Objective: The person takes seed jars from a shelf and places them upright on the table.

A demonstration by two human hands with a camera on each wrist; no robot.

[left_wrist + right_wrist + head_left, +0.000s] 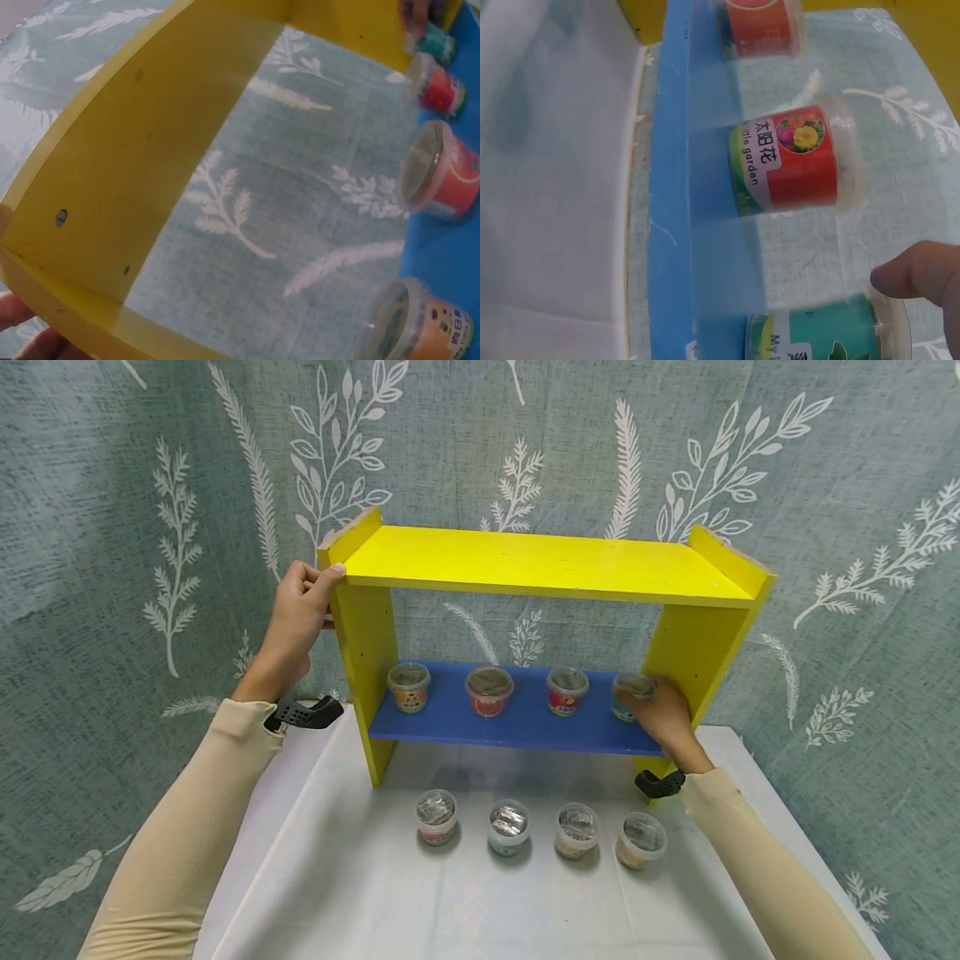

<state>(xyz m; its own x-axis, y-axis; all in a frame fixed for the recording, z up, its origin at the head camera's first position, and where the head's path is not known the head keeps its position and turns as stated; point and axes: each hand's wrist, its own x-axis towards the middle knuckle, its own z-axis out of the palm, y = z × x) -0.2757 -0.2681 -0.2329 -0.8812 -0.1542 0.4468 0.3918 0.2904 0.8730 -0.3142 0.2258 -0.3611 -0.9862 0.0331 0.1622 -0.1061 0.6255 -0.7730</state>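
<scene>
A yellow shelf unit with a blue lower board stands on the table. My left hand grips its upper left corner, thumb at the front edge. On the blue board, at the right end, my right hand holds a teal-labelled plastic cup near its lid, with the thumb at the rim. Left of it on the same board stand a red-labelled cup with a flower picture, a pinkish-red cup and an orange-labelled cup, all upright.
In front of the shelf, a row of several lidded cups stands on the white tablecloth, from a pink-labelled cup at left to a pale-labelled cup at right. A leaf-patterned curtain hangs behind and at both sides.
</scene>
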